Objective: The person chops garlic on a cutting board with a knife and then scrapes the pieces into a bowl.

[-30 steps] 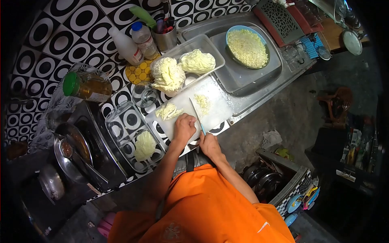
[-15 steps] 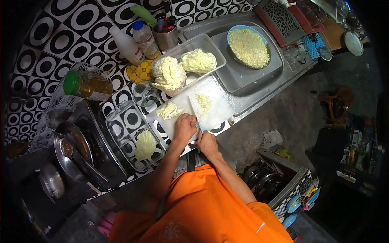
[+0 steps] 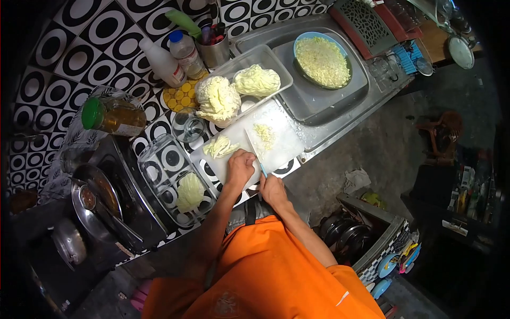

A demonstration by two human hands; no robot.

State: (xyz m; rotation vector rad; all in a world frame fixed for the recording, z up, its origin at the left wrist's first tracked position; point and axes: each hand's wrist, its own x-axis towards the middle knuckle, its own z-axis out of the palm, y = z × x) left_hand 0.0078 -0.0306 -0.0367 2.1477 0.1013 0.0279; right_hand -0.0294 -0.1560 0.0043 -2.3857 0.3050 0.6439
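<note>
My right hand (image 3: 273, 189) is wrapped round the blue handle of a knife (image 3: 263, 169). The blade slants away across a white cutting board (image 3: 287, 135). Beside the handle, my left hand (image 3: 241, 167) is closed with curled fingers on the board; whatever lies under them is hidden. Just beyond it rests a pile of pale cabbage leaves (image 3: 221, 147). Finely chopped cabbage (image 3: 264, 135) lies on the other side of the blade.
Behind the board, a clear tub (image 3: 284, 78) holds two cabbage pieces (image 3: 218, 100). A bowl of chopped cabbage (image 3: 323, 63) stands in the sink (image 3: 319, 112). To the left are a glass dish (image 3: 171, 199) with a leaf, a drinking glass (image 3: 188, 126) and a stove with pans (image 3: 94, 218).
The view has shifted slightly, moving the counter items a little left in the picture. My left fingers sit slightly farther from the knife handle. Both hands keep nearly the same pose.
</note>
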